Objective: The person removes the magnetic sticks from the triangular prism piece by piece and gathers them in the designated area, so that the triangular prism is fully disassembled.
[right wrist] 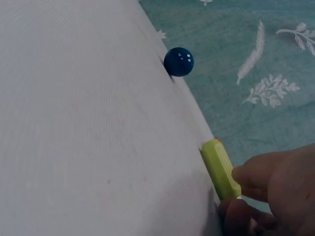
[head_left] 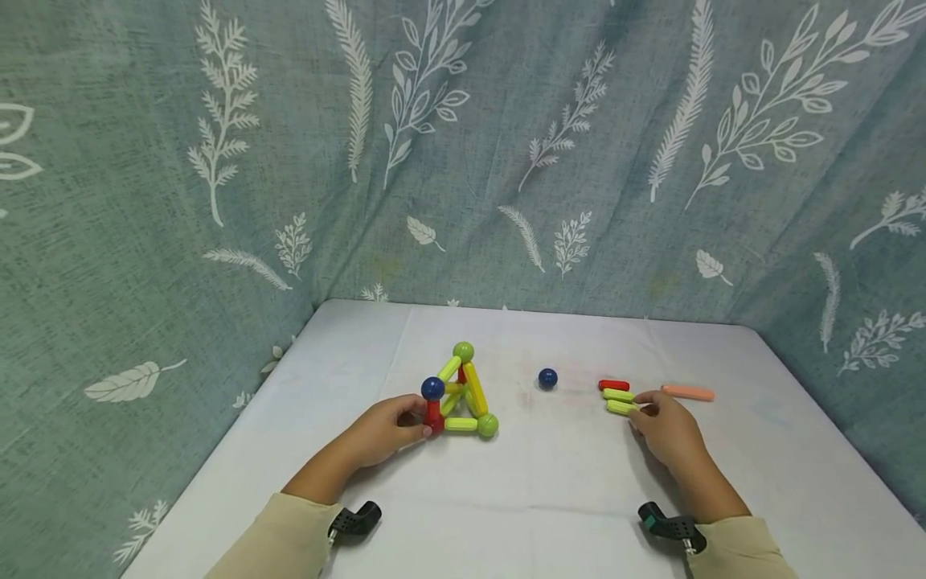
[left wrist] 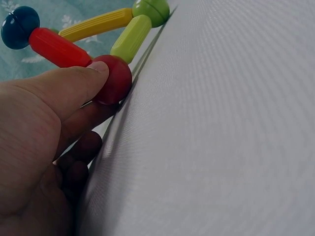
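My left hand [head_left: 385,433] pinches the red ball [left wrist: 118,81] at the near left corner of a frame built from toy rods and balls. From that ball a short red rod [left wrist: 58,47] stands up, topped by a dark blue ball [head_left: 432,389]. Green balls, such as the near right one [head_left: 488,425], join yellow and yellow-green rods in the rest of the frame, which sits on the table. Over on the right, my right hand [head_left: 667,433] holds the end of a short yellow-green rod [right wrist: 219,169] between thumb and fingers, low at the tabletop.
Beyond the held rod lie another yellow-green rod [head_left: 617,395] and a short red rod [head_left: 613,385]. A longer orange rod [head_left: 687,393] is behind the right hand. One loose blue ball [head_left: 547,378] rests mid-table. A leaf-patterned curtain [head_left: 463,161] borders the white table [head_left: 535,474].
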Motion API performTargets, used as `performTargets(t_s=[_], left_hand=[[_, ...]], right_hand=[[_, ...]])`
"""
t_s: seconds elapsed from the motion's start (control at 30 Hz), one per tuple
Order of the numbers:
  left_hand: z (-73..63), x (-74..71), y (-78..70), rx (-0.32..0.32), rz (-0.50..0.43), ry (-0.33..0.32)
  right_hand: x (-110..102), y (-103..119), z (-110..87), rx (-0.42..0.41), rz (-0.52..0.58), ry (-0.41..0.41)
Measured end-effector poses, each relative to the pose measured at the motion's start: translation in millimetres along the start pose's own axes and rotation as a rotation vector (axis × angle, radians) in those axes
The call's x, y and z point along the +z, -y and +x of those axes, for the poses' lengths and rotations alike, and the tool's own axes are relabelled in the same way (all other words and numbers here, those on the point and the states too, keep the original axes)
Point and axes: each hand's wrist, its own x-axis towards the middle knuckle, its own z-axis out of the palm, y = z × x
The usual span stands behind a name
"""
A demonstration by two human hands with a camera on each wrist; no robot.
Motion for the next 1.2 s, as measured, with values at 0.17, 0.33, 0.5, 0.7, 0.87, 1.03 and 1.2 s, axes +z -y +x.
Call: performTargets(t_s=[0.17,0.33,0.5,0.7,0.87,1.03,1.2], left_hand=[[0.4,-0.1,0.9,0.008,0.007,-0.001],[0.7,-0.6,0.2,0.007,0.012,-0.003],[1.0,-0.6,-1.1,0.007,0.010,0.000],[-0.1,-1.0,-3.3,0.002,0.012,-0.005],[0.2,-1.5,-3.0,0.004,0.019,-0.004],[1.6,-1.5,-1.8,-0.004,0.022,-0.007],[1.8,-1.7,-2.3,-0.001,0.026,-0.005]], right_hand=[[-1,9,-5.6,0.019,0.046,-0.028],[-1,22,-14.5,-0.051,0.099,-0.049],[5,33,-20.4,-0.154,0.149,0.010],[17,50,-25.3,-0.220,0.161,0.071],[28,64,-29.8,-0.221,0.146,0.113],[40,76,-33.3,-0.202,0.163,0.171],[55,89,-36.8,-0.221,0.149,0.215]])
